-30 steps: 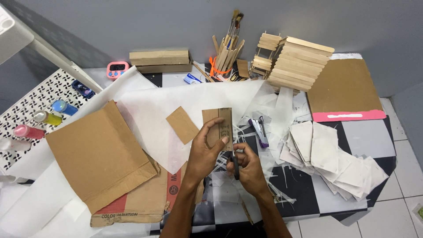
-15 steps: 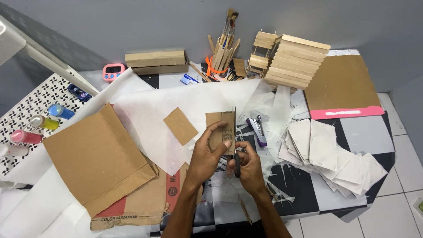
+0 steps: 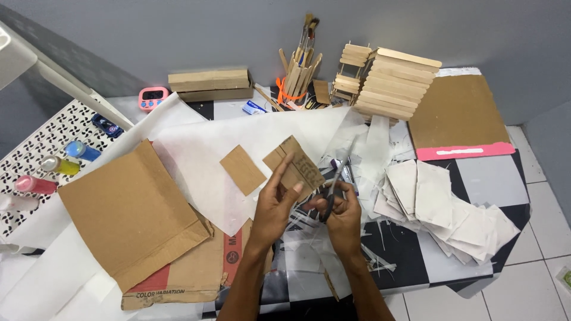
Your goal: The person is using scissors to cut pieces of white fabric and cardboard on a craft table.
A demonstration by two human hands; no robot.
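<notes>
i see my left hand pinching a small cardboard piece just above the bench while my right hand grips dark scissors beside it, mid-trimming i judge; next needs the blades aligned on its edge.

Even, soft overhead light is cast; shadows are faint. Mild glare is seen on white paper toward nine o'clock. Edges are bent by wide-angle distortion.
</notes>
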